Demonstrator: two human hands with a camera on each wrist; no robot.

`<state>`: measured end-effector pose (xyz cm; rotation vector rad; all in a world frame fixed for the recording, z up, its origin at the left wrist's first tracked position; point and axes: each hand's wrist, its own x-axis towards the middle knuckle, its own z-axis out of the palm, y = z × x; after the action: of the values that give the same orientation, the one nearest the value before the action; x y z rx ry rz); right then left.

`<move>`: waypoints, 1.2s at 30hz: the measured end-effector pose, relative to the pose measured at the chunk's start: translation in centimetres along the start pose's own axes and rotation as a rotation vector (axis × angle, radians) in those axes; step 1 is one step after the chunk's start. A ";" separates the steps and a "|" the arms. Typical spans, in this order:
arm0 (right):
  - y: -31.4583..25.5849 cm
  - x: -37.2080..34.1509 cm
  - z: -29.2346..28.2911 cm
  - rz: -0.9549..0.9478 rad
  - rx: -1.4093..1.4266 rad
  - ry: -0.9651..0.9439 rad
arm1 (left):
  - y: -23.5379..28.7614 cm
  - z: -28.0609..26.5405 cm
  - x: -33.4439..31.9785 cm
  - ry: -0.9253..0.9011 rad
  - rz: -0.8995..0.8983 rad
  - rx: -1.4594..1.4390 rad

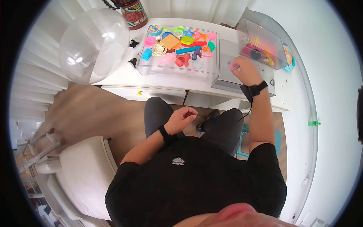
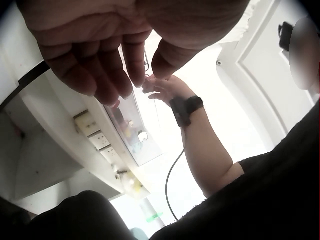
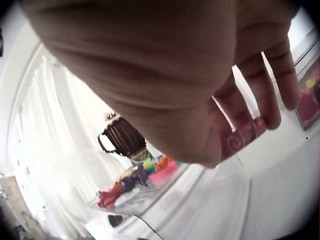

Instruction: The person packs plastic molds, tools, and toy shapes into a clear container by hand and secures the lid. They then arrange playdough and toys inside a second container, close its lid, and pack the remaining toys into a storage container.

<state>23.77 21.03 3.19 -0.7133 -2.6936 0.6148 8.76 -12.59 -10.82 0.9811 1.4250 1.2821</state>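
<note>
Right wrist: the right hand [image 3: 160, 75] pinches a pink piece [image 3: 233, 144] with a swirl mark; it looks light and smooth, probably a little slippery, so its edges seem the surest hold. Stiffness cannot be told. Head: the pink piece is over the grey box [image 1: 228, 81]. Left wrist: the left hand [image 2: 115, 35] holds nothing, fingers loosely bent.

Shows bare L hand [image 2: 120, 45] across top w/ fingers [image 2: 72, 75] loosely bent. Shows R hand [image 2: 172, 90] beyond, w/ 1 black wrist strap [image 2: 186, 107] & 1 thin black cable [image 2: 168, 186]. Has clear plastic box [image 2: 150, 154] w/ blurry multicol. contents [image 2: 131, 125] below L hand, white moulded panel [image 2: 260, 65] upper rt., black fabric [image 2: 280, 195] lower rt.
</note>
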 end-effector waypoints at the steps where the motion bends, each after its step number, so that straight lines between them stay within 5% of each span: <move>1: 0.5 0.2 0.0 0.011 -0.001 0.011 | -0.2 0.1 0.1 -0.014 0.002 0.006; 6: 3.7 2.5 2.3 -0.223 -0.219 -0.332 | -0.9 0.4 0.1 -0.049 -0.007 -0.049; 11: 4.4 5.2 3.2 -0.166 -0.185 -0.538 | -1.3 0.0 -0.4 -0.067 -0.024 -0.114; 13: 4.1 6.3 4.0 -0.125 -0.324 -0.765 | -1.5 -0.1 -0.5 -0.073 -0.034 -0.136; 23: 3.4 7.6 4.8 0.053 -0.133 -0.959 | -1.4 0.1 -0.9 -0.068 -0.035 -0.193; 30: 3.1 6.8 2.6 0.071 -0.108 -0.893 | -1.7 -0.3 -0.9 -0.093 -0.069 -0.183; 33: 4.1 6.4 1.5 0.130 -0.066 -0.729 | -1.4 -0.1 -0.9 -0.059 -0.049 -0.186; 36: 3.6 5.6 0.4 0.024 -0.112 -0.299 | -1.2 -0.2 -0.7 -0.048 -0.047 -0.168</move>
<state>20.35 26.66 2.13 -0.7346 -3.0183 0.6244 8.75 -13.44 -11.97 0.8551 1.2742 1.3121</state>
